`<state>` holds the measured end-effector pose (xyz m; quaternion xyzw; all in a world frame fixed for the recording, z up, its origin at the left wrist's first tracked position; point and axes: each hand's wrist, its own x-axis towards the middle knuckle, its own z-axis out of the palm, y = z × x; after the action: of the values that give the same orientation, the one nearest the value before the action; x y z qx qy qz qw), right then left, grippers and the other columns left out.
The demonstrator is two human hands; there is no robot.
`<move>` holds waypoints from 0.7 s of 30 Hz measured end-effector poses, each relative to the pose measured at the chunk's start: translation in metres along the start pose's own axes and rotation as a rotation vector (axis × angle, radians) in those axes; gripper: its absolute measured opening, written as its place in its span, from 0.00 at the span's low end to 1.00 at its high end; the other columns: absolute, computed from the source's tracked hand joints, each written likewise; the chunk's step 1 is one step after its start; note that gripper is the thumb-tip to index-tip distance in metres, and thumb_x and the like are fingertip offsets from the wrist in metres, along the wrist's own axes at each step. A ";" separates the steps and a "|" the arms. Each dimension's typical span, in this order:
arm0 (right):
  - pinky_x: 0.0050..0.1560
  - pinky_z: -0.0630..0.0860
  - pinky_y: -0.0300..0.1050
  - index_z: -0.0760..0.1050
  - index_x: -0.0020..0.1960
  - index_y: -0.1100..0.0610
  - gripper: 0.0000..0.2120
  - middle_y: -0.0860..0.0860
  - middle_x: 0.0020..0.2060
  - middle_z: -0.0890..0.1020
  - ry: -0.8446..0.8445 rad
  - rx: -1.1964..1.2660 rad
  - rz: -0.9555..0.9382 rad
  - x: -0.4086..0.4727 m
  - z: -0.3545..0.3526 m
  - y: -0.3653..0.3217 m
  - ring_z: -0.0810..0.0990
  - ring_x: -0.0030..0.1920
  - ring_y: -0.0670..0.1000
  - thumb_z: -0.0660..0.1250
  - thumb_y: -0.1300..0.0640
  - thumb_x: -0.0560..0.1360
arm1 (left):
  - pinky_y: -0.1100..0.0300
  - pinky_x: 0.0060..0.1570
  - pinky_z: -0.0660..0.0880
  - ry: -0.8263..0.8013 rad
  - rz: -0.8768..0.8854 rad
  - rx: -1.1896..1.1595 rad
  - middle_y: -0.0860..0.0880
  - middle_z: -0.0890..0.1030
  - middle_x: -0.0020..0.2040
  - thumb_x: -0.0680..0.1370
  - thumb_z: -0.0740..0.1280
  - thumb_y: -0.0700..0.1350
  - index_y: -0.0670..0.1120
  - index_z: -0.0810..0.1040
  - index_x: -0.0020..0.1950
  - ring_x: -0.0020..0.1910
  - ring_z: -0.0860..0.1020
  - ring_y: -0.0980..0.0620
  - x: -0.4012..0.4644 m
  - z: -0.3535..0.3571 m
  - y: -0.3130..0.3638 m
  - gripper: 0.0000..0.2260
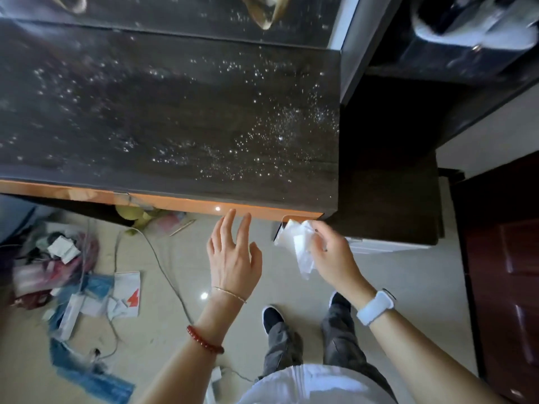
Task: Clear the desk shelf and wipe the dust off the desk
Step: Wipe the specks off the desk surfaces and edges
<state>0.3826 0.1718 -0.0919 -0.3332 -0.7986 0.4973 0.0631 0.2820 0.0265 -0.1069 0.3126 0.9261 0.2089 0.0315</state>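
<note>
Both hands hover short of the desk (175, 118): left hand (233, 258) spread empty, right hand (332, 255) clutching a white tissue (297, 243). Clutter's off (floor now); dust specks remain.

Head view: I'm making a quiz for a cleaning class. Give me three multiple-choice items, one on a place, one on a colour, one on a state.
1. Where does the pile of clutter lie?
A. on the desk
B. on the floor at the left
C. in the right hand

2. What colour is the desk's front edge?
A. orange
B. green
C. white

3. How is the left hand?
A. gripping the tissue
B. clenched in a fist
C. open, fingers straight

Answers: B, the pile of clutter lies on the floor tiles; A, the desk's front edge shows orange; C, the left hand holds nothing, while the right hand pinches the tissue.
</note>
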 end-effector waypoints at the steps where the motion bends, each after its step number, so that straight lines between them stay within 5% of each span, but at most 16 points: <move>1: 0.41 0.66 0.25 0.74 0.57 0.60 0.14 0.48 0.46 0.80 0.049 0.046 -0.020 0.002 -0.010 -0.012 0.74 0.43 0.38 0.55 0.60 0.75 | 0.44 0.55 0.70 0.012 -0.001 -0.009 0.37 0.71 0.64 0.70 0.56 0.44 0.42 0.71 0.63 0.62 0.63 0.41 0.004 -0.010 0.005 0.21; 3: 0.41 0.69 0.29 0.72 0.58 0.59 0.16 0.45 0.44 0.77 0.134 0.118 -0.055 0.011 -0.028 -0.036 0.75 0.43 0.39 0.54 0.57 0.73 | 0.45 0.55 0.70 0.024 0.017 -0.004 0.38 0.72 0.64 0.71 0.56 0.45 0.43 0.71 0.62 0.63 0.63 0.41 0.015 -0.025 0.011 0.21; 6: 0.52 0.71 0.39 0.67 0.66 0.55 0.18 0.48 0.56 0.74 0.200 0.127 -0.069 0.036 -0.040 -0.054 0.73 0.56 0.47 0.56 0.62 0.77 | 0.43 0.56 0.69 0.003 0.044 0.050 0.38 0.73 0.64 0.71 0.56 0.47 0.44 0.71 0.63 0.63 0.63 0.42 0.033 -0.034 0.013 0.21; 9: 0.62 0.66 0.45 0.58 0.72 0.54 0.24 0.54 0.70 0.65 0.265 -0.220 -0.108 0.058 -0.041 -0.051 0.64 0.68 0.53 0.54 0.66 0.77 | 0.41 0.60 0.67 -0.045 0.043 0.097 0.39 0.72 0.66 0.72 0.55 0.48 0.44 0.69 0.65 0.66 0.62 0.43 0.049 -0.040 0.015 0.22; 13: 0.73 0.55 0.56 0.56 0.73 0.59 0.25 0.59 0.74 0.54 0.119 -0.388 -0.185 0.066 -0.031 -0.033 0.49 0.75 0.57 0.53 0.68 0.77 | 0.37 0.63 0.63 -0.130 0.024 0.178 0.41 0.71 0.67 0.73 0.53 0.50 0.44 0.69 0.66 0.68 0.65 0.39 0.081 -0.045 0.015 0.23; 17: 0.73 0.54 0.45 0.66 0.68 0.61 0.23 0.61 0.71 0.60 0.083 -0.357 -0.291 0.071 -0.016 -0.033 0.53 0.73 0.57 0.41 0.54 0.80 | 0.38 0.66 0.59 -0.174 -0.026 0.204 0.41 0.67 0.70 0.74 0.49 0.52 0.43 0.67 0.69 0.71 0.62 0.40 0.126 -0.049 0.006 0.26; 21: 0.70 0.62 0.50 0.66 0.67 0.61 0.24 0.60 0.70 0.65 -0.111 -0.502 -0.419 0.076 -0.012 -0.031 0.57 0.73 0.55 0.42 0.50 0.80 | 0.46 0.72 0.45 -0.226 -0.034 0.259 0.46 0.54 0.76 0.79 0.49 0.51 0.47 0.54 0.74 0.75 0.48 0.46 0.174 -0.048 -0.006 0.24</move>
<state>0.3147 0.2172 -0.0779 -0.1392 -0.9495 0.2789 0.0362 0.1296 0.1075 -0.0527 0.3196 0.9410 0.0510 0.0986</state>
